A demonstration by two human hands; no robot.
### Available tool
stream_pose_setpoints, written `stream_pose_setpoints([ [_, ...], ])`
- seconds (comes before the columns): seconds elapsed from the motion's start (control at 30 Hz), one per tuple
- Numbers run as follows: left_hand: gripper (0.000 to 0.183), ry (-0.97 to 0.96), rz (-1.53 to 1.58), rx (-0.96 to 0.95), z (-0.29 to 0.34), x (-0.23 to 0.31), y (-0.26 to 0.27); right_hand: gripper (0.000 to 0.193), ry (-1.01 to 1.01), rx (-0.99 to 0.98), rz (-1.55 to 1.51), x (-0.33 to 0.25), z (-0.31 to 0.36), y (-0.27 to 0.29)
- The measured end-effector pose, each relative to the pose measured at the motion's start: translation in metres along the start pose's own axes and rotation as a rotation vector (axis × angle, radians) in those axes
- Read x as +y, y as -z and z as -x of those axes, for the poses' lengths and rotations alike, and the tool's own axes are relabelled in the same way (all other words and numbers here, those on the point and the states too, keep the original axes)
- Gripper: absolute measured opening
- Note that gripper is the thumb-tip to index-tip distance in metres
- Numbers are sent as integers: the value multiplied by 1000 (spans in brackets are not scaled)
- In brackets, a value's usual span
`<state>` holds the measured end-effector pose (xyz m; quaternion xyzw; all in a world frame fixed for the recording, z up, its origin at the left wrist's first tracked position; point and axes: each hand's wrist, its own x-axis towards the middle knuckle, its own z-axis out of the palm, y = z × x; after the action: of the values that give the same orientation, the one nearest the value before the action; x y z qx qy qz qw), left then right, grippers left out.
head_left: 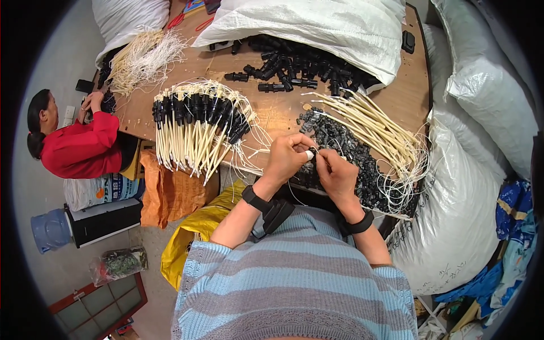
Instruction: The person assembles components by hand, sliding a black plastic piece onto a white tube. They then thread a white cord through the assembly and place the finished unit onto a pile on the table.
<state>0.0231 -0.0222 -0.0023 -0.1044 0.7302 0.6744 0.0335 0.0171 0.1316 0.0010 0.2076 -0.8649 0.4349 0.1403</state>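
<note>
I see the left hand (pixel 288 157) and right hand (pixel 339 174), fingers pinching a small dark piece (pixel 312 149). Black parts (pixel 368 170) lie heaped at the near edge of the table (pixel 277 116).

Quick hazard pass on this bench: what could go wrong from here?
1. The fanned bundle of rods juts past the table edge; a bump could tip it off.
2. Loose white strings lie over the pile of small black parts and might snag some.
3. The left hand and right hand work near the front edge; a fumbled piece could drop.
</note>
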Motion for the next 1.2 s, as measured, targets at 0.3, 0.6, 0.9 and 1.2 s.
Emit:
stream_pose_setpoints([
  [0.3,16,-324,-575,187,3,12,5,11,-131,-204,-116,5,-6,13],
  [0.6,37,-617,-661,-188,-4,11,23,24,-459,-391,-540,0,-16,42],
  [0.9,28,-595,-746,-83,15,19,9,23,-326,-461,-121,3,-21,31],
  [1.2,10,-735,-914,342,16,42,73,8,221,-10,-76,-16,-36,22],
])
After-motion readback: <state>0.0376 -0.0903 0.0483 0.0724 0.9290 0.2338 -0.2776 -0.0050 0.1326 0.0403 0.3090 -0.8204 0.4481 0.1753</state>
